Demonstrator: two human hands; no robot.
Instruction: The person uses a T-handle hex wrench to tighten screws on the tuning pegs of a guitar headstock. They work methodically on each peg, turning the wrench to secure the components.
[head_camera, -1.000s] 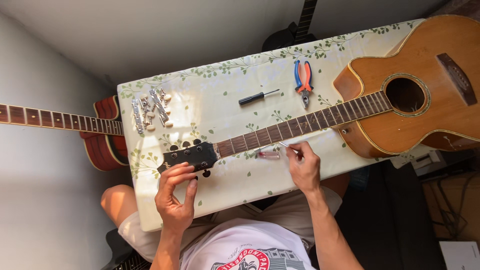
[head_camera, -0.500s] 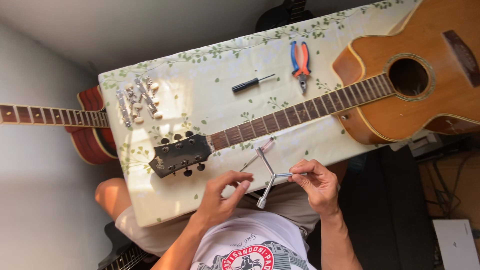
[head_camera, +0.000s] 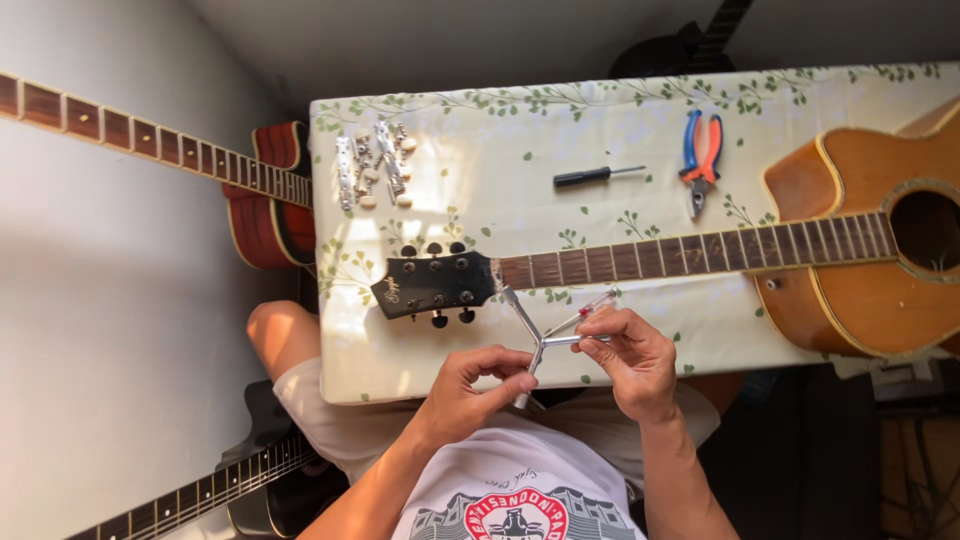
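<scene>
My left hand (head_camera: 478, 385) and my right hand (head_camera: 632, 358) together hold a silver three-armed wrench (head_camera: 534, 340) just above the near table edge. The left fingers pinch its lower arm; the right fingers grip the arm pointing right. One arm points up toward the black headstock (head_camera: 435, 283) of an acoustic guitar (head_camera: 860, 270) lying across the table. A small clear tube with a red tip (head_camera: 598, 304) sticks out by my right fingers.
The table (head_camera: 500, 140) has a leaf-patterned cloth. On it lie silver tuning machines (head_camera: 372, 168), a black screwdriver (head_camera: 595, 176) and orange-and-blue pliers (head_camera: 700, 155). A red guitar (head_camera: 255, 190) leans at the left, and a dark guitar (head_camera: 230, 490) lies by my knee.
My left hand left the headstock and came to the wrench. Both hands now hold the wrench, lifted off the table near its front edge.
</scene>
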